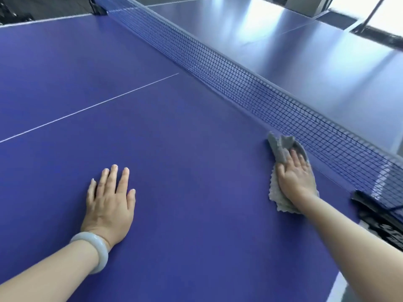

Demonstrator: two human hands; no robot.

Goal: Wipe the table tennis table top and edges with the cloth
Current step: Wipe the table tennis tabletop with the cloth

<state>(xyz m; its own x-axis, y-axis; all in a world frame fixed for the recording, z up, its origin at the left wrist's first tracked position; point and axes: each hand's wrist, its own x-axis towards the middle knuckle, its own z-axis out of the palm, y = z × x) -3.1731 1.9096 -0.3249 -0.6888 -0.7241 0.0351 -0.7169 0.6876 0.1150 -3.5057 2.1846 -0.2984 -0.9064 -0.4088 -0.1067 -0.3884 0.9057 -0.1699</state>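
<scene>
The bench point(174, 127) is crossed by the net point(239, 83), which is stretched from far left to near right. The left hand point(109, 199) is laid flat on the near half, left of the middle, with a bracelet point(93, 249) worn on the wrist just nearer. The cloth point(281, 147) is spread on the bench at the right, just beside the foot of the net, and the right hand point(294, 177) is pressed on top of it. The two hands are set well apart. A line point(87, 109) is drawn across the bench beyond the left hand, up to the net. The net is held by a near clamp point(370, 205) right of the cloth and a far clamp point(98, 7) at the far left
</scene>
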